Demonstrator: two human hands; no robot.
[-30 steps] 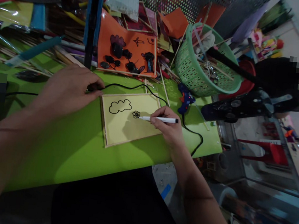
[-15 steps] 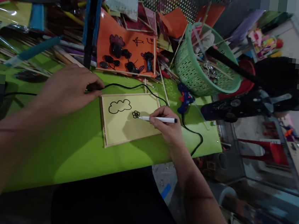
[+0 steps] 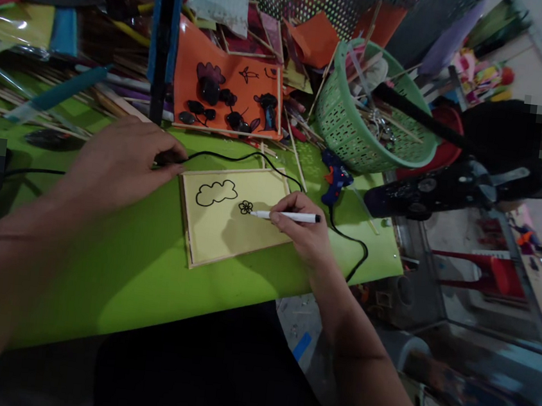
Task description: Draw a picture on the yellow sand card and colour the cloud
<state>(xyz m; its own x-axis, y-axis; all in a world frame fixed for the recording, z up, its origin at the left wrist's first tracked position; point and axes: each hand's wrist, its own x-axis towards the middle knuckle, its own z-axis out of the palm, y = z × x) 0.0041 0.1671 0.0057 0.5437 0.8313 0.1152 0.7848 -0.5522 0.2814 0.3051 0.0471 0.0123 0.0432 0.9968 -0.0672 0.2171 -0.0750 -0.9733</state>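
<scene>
Little has moved: the right hand (image 3: 310, 233) pinches a white marker (image 3: 304, 217) at the flower drawing (image 3: 245, 207); left hand (image 3: 123, 156) curled, grip unclear.

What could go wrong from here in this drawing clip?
The marker tip sits at the flower, so a slip of the right hand might leave a stray line.
The cable runs close behind the yellow sheet; it could snag and jolt it.
The glue gun lies near that hand; if hot, it might burn.
</scene>
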